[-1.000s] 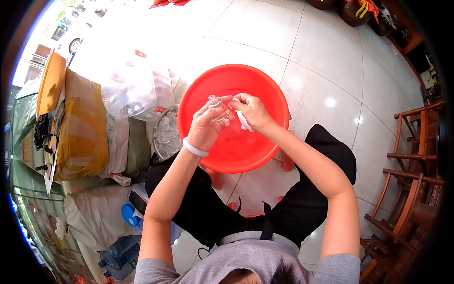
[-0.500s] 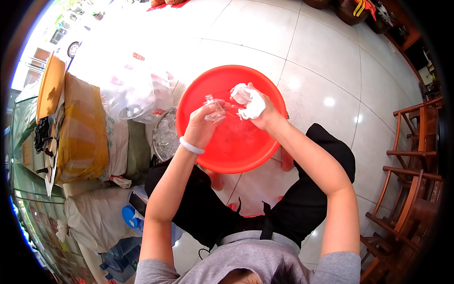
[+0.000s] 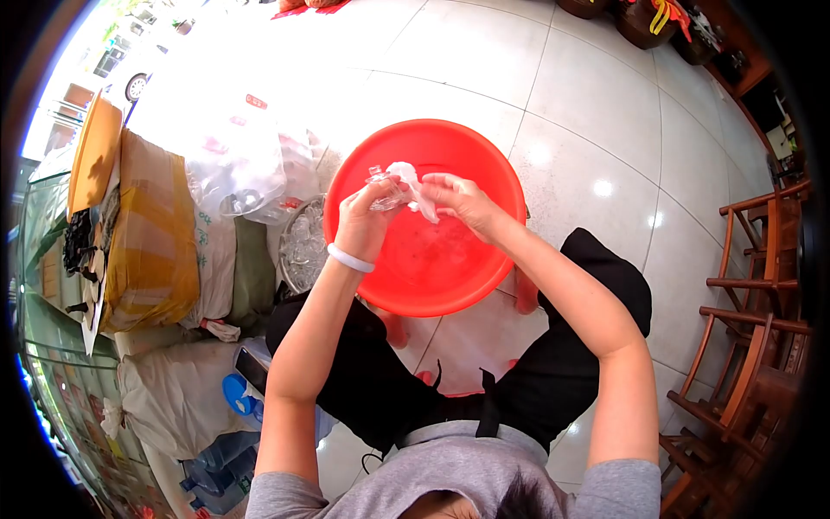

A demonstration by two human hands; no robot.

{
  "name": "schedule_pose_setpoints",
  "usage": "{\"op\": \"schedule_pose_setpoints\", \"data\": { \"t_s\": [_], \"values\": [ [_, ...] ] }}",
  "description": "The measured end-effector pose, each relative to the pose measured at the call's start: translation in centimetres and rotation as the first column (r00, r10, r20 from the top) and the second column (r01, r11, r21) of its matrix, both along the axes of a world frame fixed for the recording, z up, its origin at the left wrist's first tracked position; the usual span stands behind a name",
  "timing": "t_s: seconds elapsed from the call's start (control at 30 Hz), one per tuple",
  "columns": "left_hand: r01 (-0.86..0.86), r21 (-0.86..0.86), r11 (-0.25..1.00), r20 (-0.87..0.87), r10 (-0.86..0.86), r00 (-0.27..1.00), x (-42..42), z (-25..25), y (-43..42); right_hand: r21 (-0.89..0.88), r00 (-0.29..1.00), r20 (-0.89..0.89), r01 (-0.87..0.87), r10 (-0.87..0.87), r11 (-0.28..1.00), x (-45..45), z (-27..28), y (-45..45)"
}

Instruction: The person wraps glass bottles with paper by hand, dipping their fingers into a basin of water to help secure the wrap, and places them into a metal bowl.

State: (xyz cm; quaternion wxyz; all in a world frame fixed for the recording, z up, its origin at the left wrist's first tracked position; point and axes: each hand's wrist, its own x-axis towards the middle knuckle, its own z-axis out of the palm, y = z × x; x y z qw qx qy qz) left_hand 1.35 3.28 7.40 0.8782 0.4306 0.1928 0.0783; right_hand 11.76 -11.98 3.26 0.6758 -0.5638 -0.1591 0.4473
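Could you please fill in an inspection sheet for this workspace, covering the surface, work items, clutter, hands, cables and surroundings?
Surface: pale tiled floor, shiny, with a red basin between the person's legs.
Work items: clear glass vessel and crumpled white cloth together above the basin.
Clutter: plastic bags, a container of clear pieces, and a taped carton, all to the person's left.
Hands: left hand holds the vessel; right hand is at the cloth, its grip unclear.
Cables: thin dark loop near the waist; cable or drawstring, cannot tell.
Surroundings: wooden chairs to the right, dark jars far right.
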Motion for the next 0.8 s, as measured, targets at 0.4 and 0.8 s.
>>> {"op": "schedule_pose_setpoints", "data": {
  "t_s": [0.4, 0.8],
  "values": [
    [-0.072, -0.064, 0.995, -0.103, 0.065, 0.993, -0.3, -0.8, 2.6, 0.024, 0.987, 0.1, 0.126, -0.128, 0.992, 0.8, -1.7, 0.0],
    [-0.123, -0.187, 0.975, -0.124, 0.101, 0.987, -0.1, -0.5, 1.5, 0.207, 0.867, -0.489, 0.224, -0.098, 0.952, 1.6, -0.9, -0.7]
  ]
}}
